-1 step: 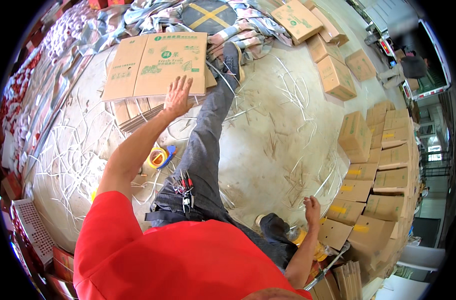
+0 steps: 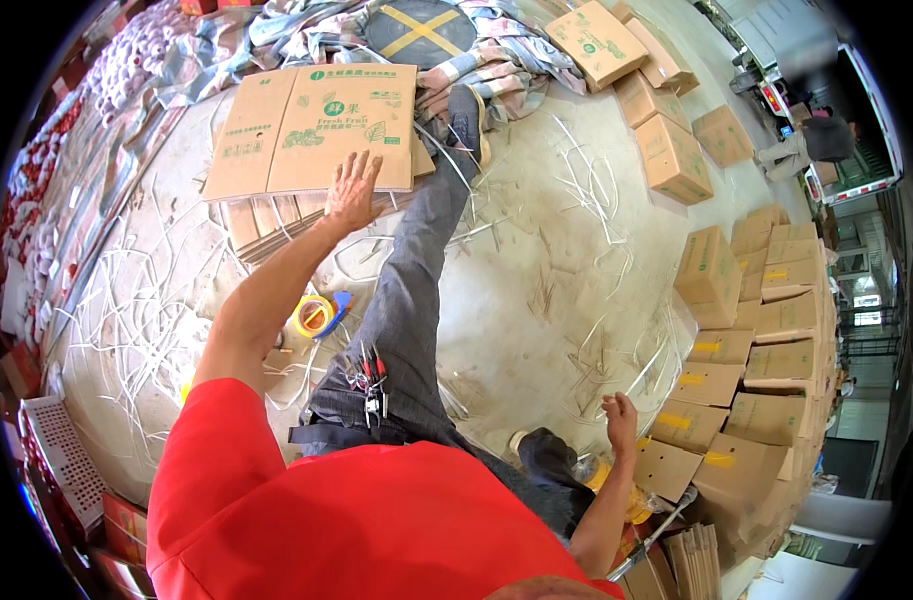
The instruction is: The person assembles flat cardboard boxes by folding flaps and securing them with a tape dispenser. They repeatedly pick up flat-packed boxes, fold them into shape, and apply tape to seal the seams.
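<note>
Left hand (image 2: 352,190), fingers spread, presses the flattened carton (image 2: 311,128), whose long axis runs left to right.

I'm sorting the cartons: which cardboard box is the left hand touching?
The left hand rests on the flattened carton with green print, topping the flat stack. The assembled boxes at right stand taped and untouched.

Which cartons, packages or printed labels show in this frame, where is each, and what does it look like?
Flattened carton: top of a flat stack, under the left hand; brown with green print.
Assembled boxes: upper right on the floor; brown cubes, green marks.
Stacked boxes: right side, rows near the right hand; brown, yellow tape strips.
Tape roll: on the floor beside the left forearm; yellow ring.
</note>
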Demonstrator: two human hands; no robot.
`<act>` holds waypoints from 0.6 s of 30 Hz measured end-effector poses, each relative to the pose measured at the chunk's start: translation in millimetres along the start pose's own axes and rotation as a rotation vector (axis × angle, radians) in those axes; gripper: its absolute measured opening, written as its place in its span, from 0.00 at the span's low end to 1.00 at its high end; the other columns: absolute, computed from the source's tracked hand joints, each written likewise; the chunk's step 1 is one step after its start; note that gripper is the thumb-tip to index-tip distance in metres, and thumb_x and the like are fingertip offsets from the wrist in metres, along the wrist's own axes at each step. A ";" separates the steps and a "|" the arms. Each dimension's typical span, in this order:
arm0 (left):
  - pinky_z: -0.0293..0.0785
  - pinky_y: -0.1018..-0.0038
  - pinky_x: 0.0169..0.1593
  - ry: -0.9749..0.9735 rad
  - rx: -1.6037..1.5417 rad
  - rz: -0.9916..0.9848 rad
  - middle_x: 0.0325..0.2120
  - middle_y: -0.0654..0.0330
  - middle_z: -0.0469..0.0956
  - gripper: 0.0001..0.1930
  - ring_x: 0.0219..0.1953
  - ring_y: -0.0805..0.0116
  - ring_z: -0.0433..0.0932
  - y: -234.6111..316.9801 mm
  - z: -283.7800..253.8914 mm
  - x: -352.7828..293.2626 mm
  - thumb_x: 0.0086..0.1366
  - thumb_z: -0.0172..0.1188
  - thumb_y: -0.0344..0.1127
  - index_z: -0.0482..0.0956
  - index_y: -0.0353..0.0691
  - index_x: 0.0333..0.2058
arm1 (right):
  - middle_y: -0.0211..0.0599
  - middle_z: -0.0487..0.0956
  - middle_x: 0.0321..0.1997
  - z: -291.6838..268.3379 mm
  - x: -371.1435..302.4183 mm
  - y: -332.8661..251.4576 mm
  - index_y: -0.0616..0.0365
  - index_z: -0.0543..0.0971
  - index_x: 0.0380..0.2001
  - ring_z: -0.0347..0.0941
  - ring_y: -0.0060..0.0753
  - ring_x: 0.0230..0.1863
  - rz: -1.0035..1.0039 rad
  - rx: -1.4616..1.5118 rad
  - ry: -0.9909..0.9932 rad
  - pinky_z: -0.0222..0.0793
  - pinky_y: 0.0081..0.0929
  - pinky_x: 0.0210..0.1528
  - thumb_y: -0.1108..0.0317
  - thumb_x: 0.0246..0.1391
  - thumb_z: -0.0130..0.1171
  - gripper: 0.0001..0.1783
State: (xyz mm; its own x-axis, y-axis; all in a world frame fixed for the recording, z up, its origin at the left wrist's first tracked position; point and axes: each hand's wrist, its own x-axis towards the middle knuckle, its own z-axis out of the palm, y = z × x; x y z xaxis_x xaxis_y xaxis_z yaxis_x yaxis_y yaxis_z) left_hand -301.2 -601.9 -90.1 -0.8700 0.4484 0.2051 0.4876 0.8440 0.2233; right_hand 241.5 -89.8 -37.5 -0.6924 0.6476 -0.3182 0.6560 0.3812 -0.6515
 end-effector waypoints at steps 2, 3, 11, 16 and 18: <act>0.52 0.46 0.75 -0.083 0.075 0.008 0.75 0.48 0.53 0.53 0.76 0.42 0.51 -28.6 16.0 10.1 0.54 0.75 0.47 0.55 0.48 0.75 | 0.50 0.83 0.56 15.2 0.3 -28.2 0.74 0.69 0.65 0.80 0.36 0.51 -0.005 -0.011 -0.074 0.73 0.30 0.55 0.64 0.70 0.54 0.28; 0.51 0.46 0.76 -0.111 0.096 0.032 0.75 0.48 0.52 0.54 0.77 0.42 0.50 -37.5 23.5 18.6 0.53 0.76 0.47 0.54 0.50 0.75 | 0.50 0.83 0.56 17.7 1.5 -40.1 0.75 0.69 0.64 0.80 0.36 0.52 -0.014 -0.044 -0.081 0.73 0.30 0.55 0.65 0.70 0.54 0.27; 0.54 0.46 0.75 -0.251 0.263 0.221 0.77 0.52 0.49 0.45 0.77 0.43 0.49 -49.2 80.7 95.7 0.63 0.64 0.31 0.54 0.63 0.76 | 0.51 0.85 0.53 41.2 5.1 -78.1 0.72 0.74 0.60 0.82 0.43 0.54 -0.032 -0.198 -0.103 0.74 0.34 0.59 0.64 0.68 0.56 0.24; 0.65 0.49 0.70 -0.318 0.297 0.269 0.73 0.49 0.58 0.36 0.73 0.41 0.59 -18.8 87.8 107.7 0.64 0.62 0.31 0.65 0.56 0.71 | 0.49 0.85 0.52 40.7 38.4 -68.2 0.71 0.72 0.62 0.82 0.38 0.52 -0.050 -0.303 -0.230 0.75 0.31 0.56 0.64 0.69 0.56 0.25; 0.69 0.50 0.68 -0.320 0.347 0.320 0.70 0.47 0.63 0.33 0.70 0.39 0.64 -4.1 79.3 94.4 0.65 0.62 0.32 0.68 0.50 0.69 | 0.49 0.85 0.51 41.2 48.7 -70.0 0.71 0.73 0.61 0.83 0.39 0.51 -0.069 -0.296 -0.202 0.75 0.31 0.55 0.64 0.69 0.56 0.24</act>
State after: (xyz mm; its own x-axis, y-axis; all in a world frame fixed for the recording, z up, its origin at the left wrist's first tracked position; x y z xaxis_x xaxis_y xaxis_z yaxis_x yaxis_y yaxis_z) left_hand -391.2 -539.7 -147.2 -0.6878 0.7190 -0.1000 0.7251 0.6742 -0.1400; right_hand 149.4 -112.1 -35.8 -0.7644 0.4813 -0.4290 0.6434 0.6133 -0.4582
